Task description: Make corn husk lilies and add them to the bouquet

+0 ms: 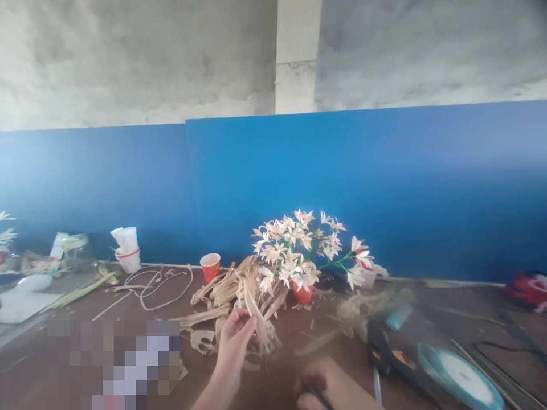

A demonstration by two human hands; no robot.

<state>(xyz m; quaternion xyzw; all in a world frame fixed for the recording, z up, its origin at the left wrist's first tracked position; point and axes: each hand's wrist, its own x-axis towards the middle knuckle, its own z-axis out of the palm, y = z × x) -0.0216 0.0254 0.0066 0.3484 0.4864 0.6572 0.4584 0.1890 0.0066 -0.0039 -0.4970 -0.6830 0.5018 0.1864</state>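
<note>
My left hand (pixel 234 336) pinches a pale, pointed strip of dried husk (pixel 249 299) between thumb and fingers, above a loose pile of dried husks (pixel 226 287). Low in the view, blurred, my right hand (pixel 327 384) is closed around a thin dark tool (pixel 317 394), its kind unclear. Behind the hands, a bunch of white husk flowers (pixel 290 245) on green stems stands in a red paper cup (pixel 302 292).
At the right lie a black glue gun (pixel 378 347) and a blue-rimmed ribbon spool (pixel 464 378). Toward the back left stand another red cup (pixel 210 267), white cups (pixel 127 250) and a looped white cable (pixel 147 299). A blue partition (pixel 273 176) borders the table.
</note>
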